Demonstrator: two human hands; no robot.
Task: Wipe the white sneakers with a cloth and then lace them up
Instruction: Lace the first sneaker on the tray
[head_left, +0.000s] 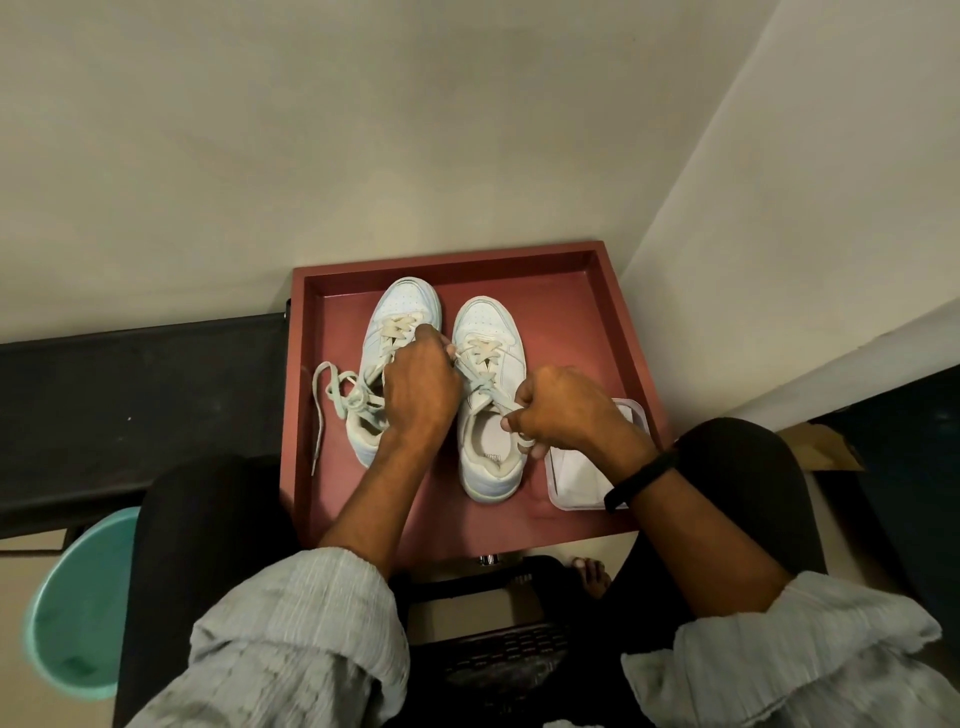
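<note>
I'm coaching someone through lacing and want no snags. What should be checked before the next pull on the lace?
1. Grip: left hand and right hand both hold the lace of the right sneaker: ok.
2. Crossings near its toe look even: ok.
3. Top eyelets threaded: cannot tell, hands cover them.
4. Other shoe: left sneaker tied: ok, a bow shows.
5. Its loose end inside the tray: ok, it lies by the left wall.
6. Right wrist off the cloth box: not ok, the wrist is over it.
</note>
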